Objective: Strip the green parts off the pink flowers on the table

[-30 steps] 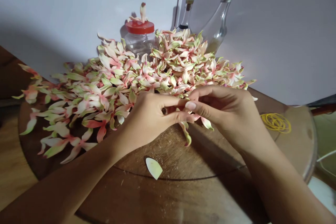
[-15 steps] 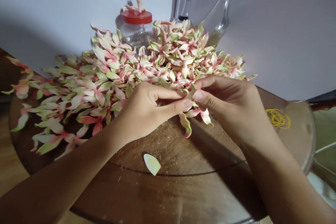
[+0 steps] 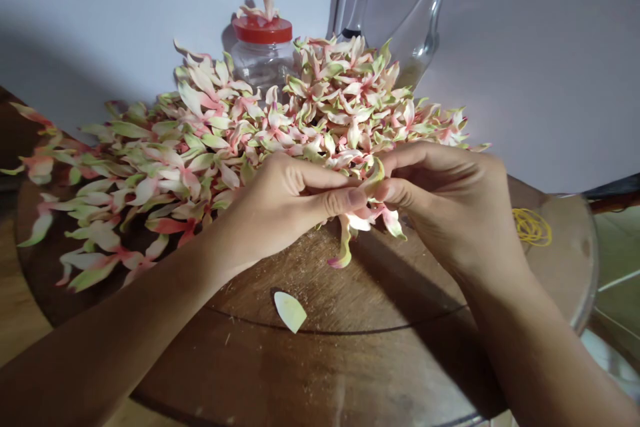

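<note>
Between my two hands is a flower [image 3: 341, 247] with pale green, curled petals that end in pink tips. My left hand [image 3: 285, 207] pinches it between thumb and forefinger. From the other side my right hand [image 3: 440, 200] grips one of its petals, also with thumb and fingertips. One long petal hangs below the fingers, and the fingers hide the flower's centre. Just behind the hands lies a large heap of similar pink, white and green flowers [image 3: 280, 127]. A loose, pale petal-shaped piece [image 3: 291, 311] rests on the wood nearer to me.
The round wooden table [image 3: 260, 367] carries yellow rubber bands [image 3: 533, 227] at the right. Behind the heap stand a clear jar with a red lid [image 3: 263, 31], a corked bottle [image 3: 357, 7] and a larger glass bottle [image 3: 417, 33]. A pale wall [image 3: 125, 7] closes off the back.
The held flower has turned a little: its hanging petal has swung left and a curled petal now shows above the fingertips. My right hand has shifted slightly right.
</note>
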Tool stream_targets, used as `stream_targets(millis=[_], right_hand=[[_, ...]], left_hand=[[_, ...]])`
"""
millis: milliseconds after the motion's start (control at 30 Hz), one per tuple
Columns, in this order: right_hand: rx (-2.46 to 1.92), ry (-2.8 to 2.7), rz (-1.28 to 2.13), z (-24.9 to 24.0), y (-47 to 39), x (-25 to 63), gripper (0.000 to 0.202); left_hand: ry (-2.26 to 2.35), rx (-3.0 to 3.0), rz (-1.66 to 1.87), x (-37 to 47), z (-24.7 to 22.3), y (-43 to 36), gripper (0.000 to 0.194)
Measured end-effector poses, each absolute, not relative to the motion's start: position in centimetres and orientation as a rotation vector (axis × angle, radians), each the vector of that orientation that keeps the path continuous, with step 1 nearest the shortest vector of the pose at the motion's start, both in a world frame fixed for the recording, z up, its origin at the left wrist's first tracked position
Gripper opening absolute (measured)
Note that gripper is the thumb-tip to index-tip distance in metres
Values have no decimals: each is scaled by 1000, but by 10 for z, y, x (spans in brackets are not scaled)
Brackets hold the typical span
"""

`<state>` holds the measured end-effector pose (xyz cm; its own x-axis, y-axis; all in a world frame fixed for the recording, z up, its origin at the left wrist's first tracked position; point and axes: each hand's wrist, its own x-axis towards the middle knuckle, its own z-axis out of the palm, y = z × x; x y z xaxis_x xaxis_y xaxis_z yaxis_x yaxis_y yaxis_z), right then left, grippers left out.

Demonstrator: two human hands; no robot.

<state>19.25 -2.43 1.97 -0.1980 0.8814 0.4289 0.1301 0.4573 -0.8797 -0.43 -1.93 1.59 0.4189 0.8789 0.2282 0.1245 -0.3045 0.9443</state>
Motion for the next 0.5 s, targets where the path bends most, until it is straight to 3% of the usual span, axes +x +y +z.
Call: stream_targets(millis=[500], right_hand=[[-893,-1663,825,28,-29,189,10]], left_hand=[[796,1561,950,-5,15,-19,22]])
